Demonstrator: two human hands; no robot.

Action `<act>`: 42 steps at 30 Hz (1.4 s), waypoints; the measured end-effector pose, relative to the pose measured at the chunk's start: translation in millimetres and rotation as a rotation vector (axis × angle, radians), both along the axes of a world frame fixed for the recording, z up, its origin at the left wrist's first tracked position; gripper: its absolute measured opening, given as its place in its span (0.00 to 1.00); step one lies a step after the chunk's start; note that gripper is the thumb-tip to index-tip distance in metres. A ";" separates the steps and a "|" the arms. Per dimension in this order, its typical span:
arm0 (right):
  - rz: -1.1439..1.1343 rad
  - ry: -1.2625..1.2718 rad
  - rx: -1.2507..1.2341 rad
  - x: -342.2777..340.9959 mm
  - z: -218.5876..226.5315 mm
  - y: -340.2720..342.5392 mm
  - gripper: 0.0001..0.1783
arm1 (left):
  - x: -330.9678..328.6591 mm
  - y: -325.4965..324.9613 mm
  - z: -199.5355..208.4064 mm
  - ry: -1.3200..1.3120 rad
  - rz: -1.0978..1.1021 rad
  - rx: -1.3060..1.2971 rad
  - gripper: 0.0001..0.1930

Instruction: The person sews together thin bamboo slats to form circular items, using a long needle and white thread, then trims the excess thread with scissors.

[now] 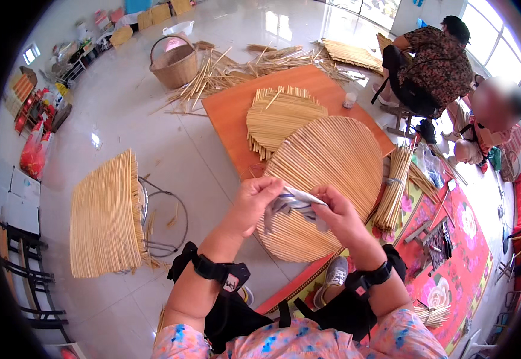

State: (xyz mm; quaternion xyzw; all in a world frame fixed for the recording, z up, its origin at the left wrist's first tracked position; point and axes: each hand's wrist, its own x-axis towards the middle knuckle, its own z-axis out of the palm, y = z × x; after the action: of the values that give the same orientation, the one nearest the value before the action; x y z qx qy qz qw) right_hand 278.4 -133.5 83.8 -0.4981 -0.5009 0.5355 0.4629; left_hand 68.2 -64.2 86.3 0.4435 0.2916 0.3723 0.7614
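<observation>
A thin, crumpled white-and-blue striped piece (297,201), cloth or plastic, is stretched between my two hands. My left hand (253,204) pinches one end of it between thumb and fingers. The other end is gripped in my right hand (339,214), its fingers closed. Right under both hands lies a large round mat of straw stalks (344,161) with a neatly trimmed edge, leaning on an orange board (230,113). Beyond it on that board rests a smaller straw piece (281,119) with ragged ends and one loose stalk on top.
To the left stands a straw panel (105,218) beside a wire ring (183,221). A tied stalk bundle (394,188) lies right of the round mat, on a red floral rug (452,257). Loose stalks and a wicker basket (175,64) are farther off. Two people sit at the right.
</observation>
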 end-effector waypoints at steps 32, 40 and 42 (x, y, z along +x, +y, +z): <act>-0.387 0.359 0.209 -71.1 -38.1 -6.1 0.19 | 67.6 -63.3 -24.0 0.283 0.366 0.577 0.20; -0.401 0.192 0.250 -50.6 -20.6 -1.2 0.19 | 67.6 -59.9 -11.2 0.210 0.261 0.528 0.17; -0.282 0.199 0.163 -41.9 -25.7 5.8 0.17 | 58.7 -48.3 -18.3 0.149 0.135 0.344 0.13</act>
State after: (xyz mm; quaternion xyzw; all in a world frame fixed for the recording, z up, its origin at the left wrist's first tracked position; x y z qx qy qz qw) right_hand 236.5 -127.7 58.1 -0.4689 -0.4197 0.4695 0.6194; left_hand 126.9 -112.6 68.1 0.5730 0.3083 0.4328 0.6239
